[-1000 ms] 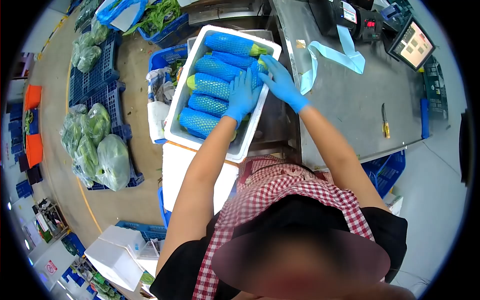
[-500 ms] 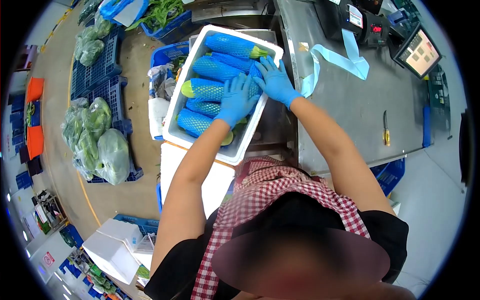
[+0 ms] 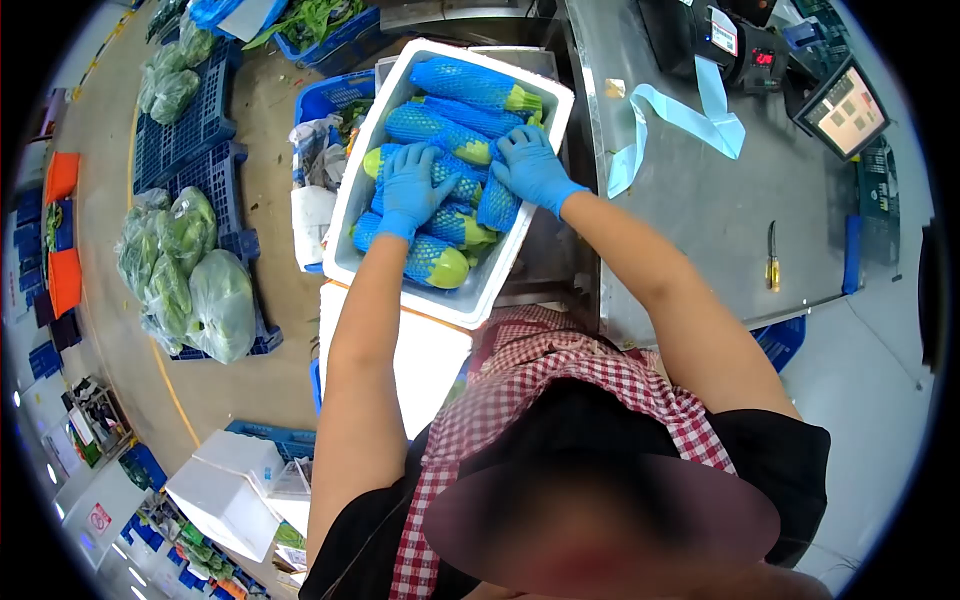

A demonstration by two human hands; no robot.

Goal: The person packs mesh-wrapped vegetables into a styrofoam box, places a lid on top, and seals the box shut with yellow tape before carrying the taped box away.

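A white foam box (image 3: 348, 232) holds several green vegetables in blue mesh sleeves (image 3: 465, 84), most lying crosswise. My left hand (image 3: 412, 187), in a blue glove, lies with fingers spread on the sleeved vegetables near the box's left side. At the right side, my right hand (image 3: 533, 167), also gloved, rests with its fingers apart over the upper end of a steeply slanted sleeved vegetable (image 3: 497, 205). The undersides of both hands are hidden.
A metal table (image 3: 690, 235) on the right bears a light blue strip (image 3: 690, 113), a yellow-handled knife (image 3: 773, 262), a label printer (image 3: 760, 60) and a screen (image 3: 848, 108). Bagged greens (image 3: 222, 305) sit on blue pallets at left. A blue crate (image 3: 335, 95) stands behind the box.
My left hand has moved left across the sleeved vegetables, uncovering those in the middle. My right hand has shifted slightly down and toward the box's inside. The slanted vegetable now shows more.
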